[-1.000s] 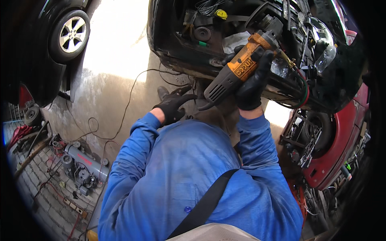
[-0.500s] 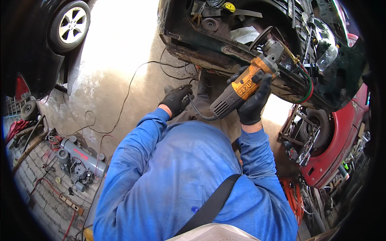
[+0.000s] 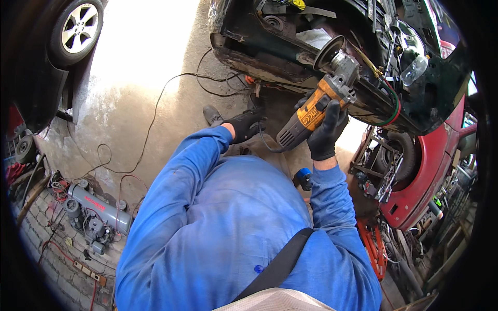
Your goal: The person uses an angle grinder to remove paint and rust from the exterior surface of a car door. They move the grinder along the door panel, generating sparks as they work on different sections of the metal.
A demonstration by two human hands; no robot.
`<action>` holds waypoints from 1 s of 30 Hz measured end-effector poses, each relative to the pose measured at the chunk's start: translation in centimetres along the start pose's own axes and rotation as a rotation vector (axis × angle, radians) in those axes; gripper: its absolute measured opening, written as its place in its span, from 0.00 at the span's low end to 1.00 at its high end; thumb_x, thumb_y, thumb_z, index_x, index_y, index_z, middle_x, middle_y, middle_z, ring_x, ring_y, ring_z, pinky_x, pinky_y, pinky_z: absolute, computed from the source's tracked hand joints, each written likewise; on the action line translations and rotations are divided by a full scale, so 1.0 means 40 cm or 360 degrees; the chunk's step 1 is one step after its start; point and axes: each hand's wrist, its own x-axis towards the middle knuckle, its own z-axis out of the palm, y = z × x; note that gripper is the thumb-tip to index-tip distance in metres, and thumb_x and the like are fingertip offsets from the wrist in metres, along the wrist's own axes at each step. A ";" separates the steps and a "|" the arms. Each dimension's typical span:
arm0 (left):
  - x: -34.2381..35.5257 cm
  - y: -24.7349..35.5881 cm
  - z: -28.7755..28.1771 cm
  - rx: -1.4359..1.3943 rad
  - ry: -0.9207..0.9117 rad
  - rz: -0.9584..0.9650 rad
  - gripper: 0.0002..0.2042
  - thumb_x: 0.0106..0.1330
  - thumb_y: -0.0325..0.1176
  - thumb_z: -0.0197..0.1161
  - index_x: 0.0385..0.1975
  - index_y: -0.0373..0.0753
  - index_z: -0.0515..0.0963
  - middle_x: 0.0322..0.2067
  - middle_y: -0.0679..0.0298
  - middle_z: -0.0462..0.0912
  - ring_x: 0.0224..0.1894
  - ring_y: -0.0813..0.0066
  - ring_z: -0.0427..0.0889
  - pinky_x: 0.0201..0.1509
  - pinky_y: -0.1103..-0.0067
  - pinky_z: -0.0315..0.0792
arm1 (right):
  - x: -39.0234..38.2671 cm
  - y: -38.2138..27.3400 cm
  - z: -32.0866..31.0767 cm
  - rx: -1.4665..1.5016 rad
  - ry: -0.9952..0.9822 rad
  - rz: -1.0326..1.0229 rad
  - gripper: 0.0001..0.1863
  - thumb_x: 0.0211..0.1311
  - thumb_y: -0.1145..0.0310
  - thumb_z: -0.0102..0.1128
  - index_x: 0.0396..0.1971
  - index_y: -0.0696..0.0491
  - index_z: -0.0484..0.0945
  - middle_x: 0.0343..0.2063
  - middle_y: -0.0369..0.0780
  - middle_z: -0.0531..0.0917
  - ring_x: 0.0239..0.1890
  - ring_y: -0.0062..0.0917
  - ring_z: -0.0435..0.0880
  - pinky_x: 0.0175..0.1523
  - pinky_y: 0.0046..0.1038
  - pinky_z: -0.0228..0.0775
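Note:
The orange and grey angle grinder [image 3: 315, 109] is in my gloved right hand [image 3: 326, 136], whose fingers wrap its body. Its round disc and guard [image 3: 328, 52] point up beside the sill of a dark, stripped car body [image 3: 259, 52]. My gloved left hand [image 3: 246, 125] is closed on the grinder's black power cord [image 3: 263, 140], to the left of the tool's rear end; its fingertips are hard to make out against the dark floor. Welding hoses [image 3: 393, 111] with a brass torch hang on the car body, right of the grinder, near a clear plastic bottle [image 3: 414, 70].
A black car's wheel [image 3: 77, 28] is at upper left. Cables [image 3: 150, 122] cross the concrete floor near my boot [image 3: 212, 115]. A grey air compressor [image 3: 98, 207] is at lower left. A red car part [image 3: 420, 202], metal scrap and an orange tool [image 3: 371, 246] lie at right.
The grinder sits lower in the picture, its disc nearer the sill. My left hand has moved up and right along the cord. The surroundings have shifted as the head moved.

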 end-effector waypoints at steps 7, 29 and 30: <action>-0.003 0.032 -0.021 0.0062 0.0523 0.0106 0.20 0.81 0.38 0.63 0.68 0.40 0.77 0.75 0.44 0.71 0.75 0.41 0.72 0.80 0.58 0.67 | -0.018 -0.031 0.014 -0.0185 0.0013 -0.0068 0.40 0.78 0.32 0.57 0.57 0.61 0.76 0.37 0.49 0.86 0.38 0.37 0.92 0.45 0.38 0.88; 0.001 0.035 -0.032 -0.0313 0.0343 -0.0348 0.30 0.83 0.48 0.60 0.76 0.35 0.69 0.70 0.43 0.78 0.74 0.47 0.77 0.77 0.62 0.70 | -0.021 -0.098 0.015 0.0069 0.0064 0.0073 0.42 0.79 0.31 0.54 0.60 0.62 0.75 0.42 0.48 0.86 0.37 0.36 0.92 0.43 0.40 0.90; -0.007 0.035 -0.036 -0.0264 0.0325 -0.0376 0.29 0.83 0.47 0.61 0.75 0.36 0.70 0.70 0.43 0.79 0.74 0.46 0.77 0.76 0.62 0.71 | -0.022 -0.087 0.015 0.0078 0.0075 0.0098 0.42 0.79 0.31 0.54 0.60 0.62 0.75 0.42 0.48 0.86 0.37 0.37 0.92 0.43 0.40 0.90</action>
